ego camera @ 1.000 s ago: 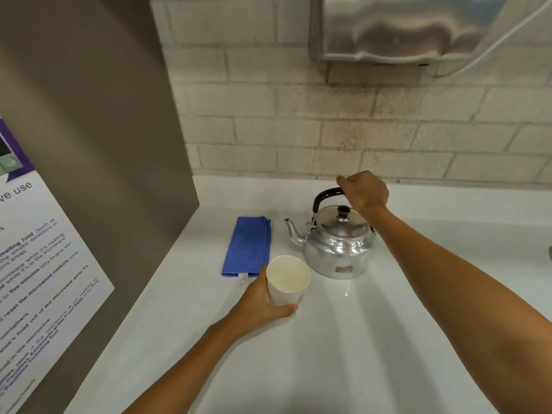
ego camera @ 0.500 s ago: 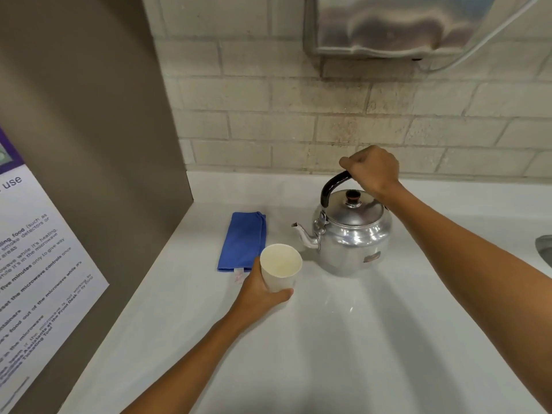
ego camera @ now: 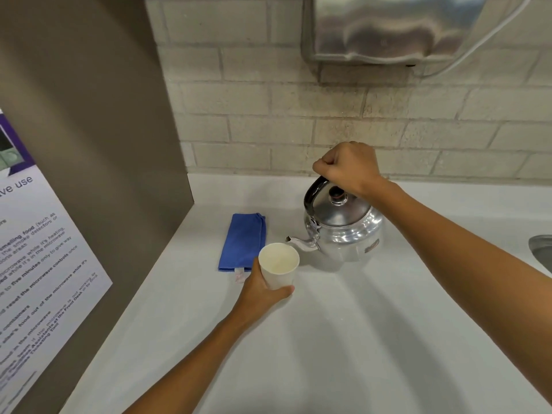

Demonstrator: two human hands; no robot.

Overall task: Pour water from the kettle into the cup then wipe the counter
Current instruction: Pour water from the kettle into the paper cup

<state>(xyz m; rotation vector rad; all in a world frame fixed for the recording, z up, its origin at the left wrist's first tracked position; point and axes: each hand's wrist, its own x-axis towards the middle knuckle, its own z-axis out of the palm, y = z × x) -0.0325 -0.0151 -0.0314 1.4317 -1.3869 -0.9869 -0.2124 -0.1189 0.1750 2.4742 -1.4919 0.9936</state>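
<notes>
The right hand (ego camera: pixel 348 167) is closed in a fist around the black handle (ego camera: pixel 313 195) of the kettle (ego camera: pixel 343 231); the kettle is tipped toward the left, its spout (ego camera: pixel 300 242) pointing at the cup (ego camera: pixel 278 265) and ending just beside the cup's rim, not touching it; whether the kettle's base touches the counter (ego camera: pixel 343 339) cannot be told. A black knob with a red ring sits on the lid (ego camera: pixel 337 194); a small red label (ego camera: pixel 372 248) shows low on the kettle's body, too small to read. The left hand (ego camera: pixel 258 289) wraps the white paper cup from below, thumb across its front, fingers hidden behind; the cup leans slightly and no water shows in it. A folded blue cloth (ego camera: pixel 243 242) lies flat on the counter just left of the cup, a white tag (ego camera: pixel 239 274) at its near edge, its print unreadable. On the brown panel at left hangs a notice (ego camera: pixel 35 264); legible fragments read "ve use", "smelling food (such as", "five minutes only to give way", "reset the microwave controls once", "food out of the microwave"; the rest is blurred. A steel dispenser (ego camera: pixel 388 28) is fixed to the brick wall above; a sink's edge (ego camera: pixel 540 249) shows at far right.
</notes>
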